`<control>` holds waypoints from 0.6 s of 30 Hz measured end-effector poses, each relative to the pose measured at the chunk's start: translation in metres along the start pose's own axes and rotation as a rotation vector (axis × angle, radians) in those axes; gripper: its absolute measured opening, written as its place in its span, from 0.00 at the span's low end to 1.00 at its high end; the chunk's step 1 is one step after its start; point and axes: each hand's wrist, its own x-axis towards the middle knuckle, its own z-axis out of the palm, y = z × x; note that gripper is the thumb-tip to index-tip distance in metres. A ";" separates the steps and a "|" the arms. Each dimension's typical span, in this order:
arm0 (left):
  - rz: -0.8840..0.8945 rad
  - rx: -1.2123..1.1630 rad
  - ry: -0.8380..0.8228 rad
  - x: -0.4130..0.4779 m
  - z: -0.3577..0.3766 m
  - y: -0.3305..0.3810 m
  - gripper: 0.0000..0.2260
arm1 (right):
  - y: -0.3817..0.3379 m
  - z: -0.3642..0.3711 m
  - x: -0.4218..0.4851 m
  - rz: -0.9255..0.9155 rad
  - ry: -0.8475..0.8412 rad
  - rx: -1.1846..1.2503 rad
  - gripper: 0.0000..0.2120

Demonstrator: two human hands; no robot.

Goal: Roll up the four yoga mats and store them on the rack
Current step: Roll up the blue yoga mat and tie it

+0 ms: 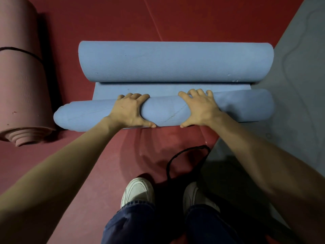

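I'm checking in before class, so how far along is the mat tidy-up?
Done: the pink mat lies rolled and strapped. In hand: the left hand and right hand grip the near blue roll, with a flat strip between it and the far blue roll. Left: the grey mat lies flat, and no rack is in view.

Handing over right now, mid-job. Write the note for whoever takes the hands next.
Left hand and right hand: both grip the near roll of the blue yoga mat. A short flat stretch lies ahead, then a second blue roll.
Pink yoga mat: rolled and strapped, on the floor at left.
Grey yoga mat: flat, at right.
Black strap: loose by the feet.
Left to do: finish the blue, roll the grey, rack them all. The rack and a fourth mat are not in view.
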 end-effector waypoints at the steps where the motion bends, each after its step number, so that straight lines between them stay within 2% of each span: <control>1: 0.005 -0.006 -0.008 -0.003 0.000 0.001 0.52 | 0.000 -0.001 -0.003 -0.008 -0.015 -0.001 0.51; 7: 0.023 -0.096 -0.071 -0.040 0.012 0.007 0.49 | -0.010 0.008 -0.038 -0.064 -0.082 -0.003 0.52; 18: 0.037 -0.215 -0.126 -0.092 0.017 0.028 0.44 | -0.032 0.022 -0.100 -0.029 -0.164 0.093 0.51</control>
